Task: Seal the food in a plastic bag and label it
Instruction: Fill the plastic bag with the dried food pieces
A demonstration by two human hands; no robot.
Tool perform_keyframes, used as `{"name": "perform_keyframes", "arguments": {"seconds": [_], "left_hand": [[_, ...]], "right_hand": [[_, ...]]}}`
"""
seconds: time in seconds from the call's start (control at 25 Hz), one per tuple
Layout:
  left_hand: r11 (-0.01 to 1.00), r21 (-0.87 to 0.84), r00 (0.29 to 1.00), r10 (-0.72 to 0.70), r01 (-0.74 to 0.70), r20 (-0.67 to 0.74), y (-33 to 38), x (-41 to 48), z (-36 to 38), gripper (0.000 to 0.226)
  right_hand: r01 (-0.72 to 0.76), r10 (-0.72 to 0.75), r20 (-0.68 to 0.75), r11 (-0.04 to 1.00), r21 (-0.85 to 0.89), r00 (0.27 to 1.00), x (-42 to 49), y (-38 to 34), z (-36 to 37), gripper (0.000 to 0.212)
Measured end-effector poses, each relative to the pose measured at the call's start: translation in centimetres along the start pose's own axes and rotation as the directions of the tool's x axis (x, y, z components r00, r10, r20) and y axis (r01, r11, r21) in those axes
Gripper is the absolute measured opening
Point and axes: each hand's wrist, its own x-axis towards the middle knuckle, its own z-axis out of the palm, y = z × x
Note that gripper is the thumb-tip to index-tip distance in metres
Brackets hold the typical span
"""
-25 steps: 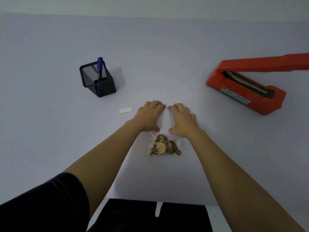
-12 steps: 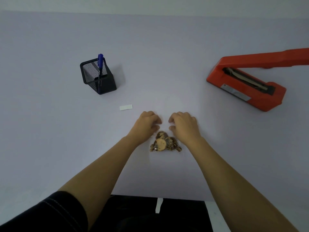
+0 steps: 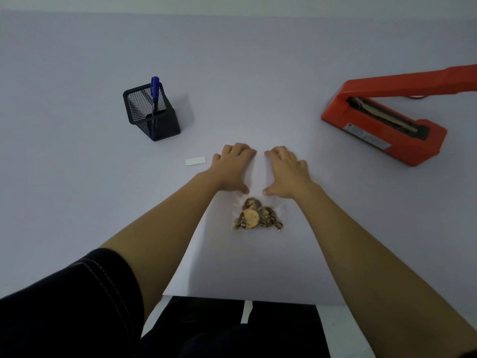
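i've got l hand [image 3: 231, 168] & r hand [image 3: 287, 172] flat on the plastic bag [image 3: 258, 177], fingers [image 3: 240, 150] straight, gripping nothing, prob. to press air out; cookies [image 3: 258, 215] bunched at its near end, mid tabletop [image 3: 232, 60].

Pale lilac tabletop [image 3: 77, 202], whitish wall [image 3: 232, 2] behind, dim light.
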Motion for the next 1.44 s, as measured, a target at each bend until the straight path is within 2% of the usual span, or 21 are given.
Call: {"name": "perform_keyframes", "arguments": {"seconds": [0.16, 0.24, 0.36, 0.44, 0.56, 0.68, 0.8, 0.96, 1.08, 1.16, 1.24, 1.32, 1.36, 1.44], "left_hand": [[0.989, 0.078, 0.992, -0.12, 0.122, -0.033, 0.8, 0.0, -0.5, 0.107], [0.985, 0.018, 0.981, -0.169, 0.172, -0.099, 1.1, -0.6, -0.1, 0.106], [0.973, -0.111, 0.948, -0.224, 0.203, -0.228, 1.4, -2.1, 1.6, 0.081], [0.924, -0.239, 0.898, -0.357, 0.299, -0.258, 2.0, -3.0, 2.9, 0.067], [0.77, -0.509, 0.829, -0.531, 0.385, -0.176, 3.0, -3.5, 3.6, 0.056], [0.656, -0.637, 0.809, -0.582, 0.404, -0.085, 2.9, -3.4, 3.0, 0.056], [0.601, -0.701, 0.824, -0.566, 0.385, -0.033, 2.5, -3.4, 2.7, 0.059], [0.503, -0.809, 0.869, -0.494, 0.305, 0.021, 2.2, -4.0, 2.7, 0.04], [0.51, -0.821, 0.925, -0.375, 0.259, 0.059, 2.0, -4.7, 2.5, 0.024], [0.511, -0.829, 0.95, -0.303, 0.228, 0.075, 2.2, -5.3, 2.1, 0.022], [0.484, -0.855, 0.966, -0.25, 0.188, 0.071, 2.6, -5.8, 1.4, 0.021], [0.468, -0.872, 0.978, -0.201, 0.141, 0.05, 3.5, -6.2, 0.6, 0.021], [0.469, -0.874, 0.982, -0.184, 0.126, 0.042, 3.8, -6.2, 0.3, 0.021], [0.466, -0.878, 0.988, -0.147, 0.104, 0.038, 4.6, -6.0, -0.2, 0.021]], "right_hand": [[-0.199, 0.2, 0.037, 0.98, -0.033, 0.979, 0.1, -0.2, -0.5, 0.123], [-0.265, 0.265, -0.034, 0.964, 0.007, 0.964, -0.8, -0.5, -0.2, 0.131], [-0.244, 0.263, -0.207, 0.963, 0.111, 0.942, -2.5, -1.2, 1.2, 0.112], [-0.284, 0.352, -0.204, 0.911, 0.3, 0.914, -3.1, -1.6, 1.9, 0.095], [-0.32, 0.452, -0.149, 0.794, 0.517, 0.88, -3.2, -1.8, 2.5, 0.078], [-0.348, 0.506, -0.094, 0.704, 0.619, 0.857, -3.3, -1.8, 2.5, 0.072], [-0.383, 0.558, -0.033, 0.611, 0.693, 0.829, -3.2, -1.8, 2.4, 0.078], [-0.371, 0.525, -0.052, 0.665, 0.648, 0.85, -3.0, -1.4, 2.6, 0.094], [-0.351, 0.472, -0.019, 0.681, 0.643, 0.881, -3.4, -0.5, 2.7, 0.098], [-0.328, 0.44, 0.033, 0.616, 0.716, 0.897, -3.8, 0.3, 2.7, 0.091], [-0.271, 0.379, 0.089, 0.461, 0.845, 0.921, -4.3, 1.3, 2.1, 0.074], [-0.207, 0.249, 0.135, 0.29, 0.934, 0.959, -5.5, 2.4, 1.0, 0.053], [-0.18, 0.189, 0.134, 0.254, 0.95, 0.973, -6.1, 2.9, 0.4, 0.044], [-0.134, 0.135, 0.103, 0.248, 0.959, 0.985, -7.3, 3.8, -0.7, 0.031]]}}
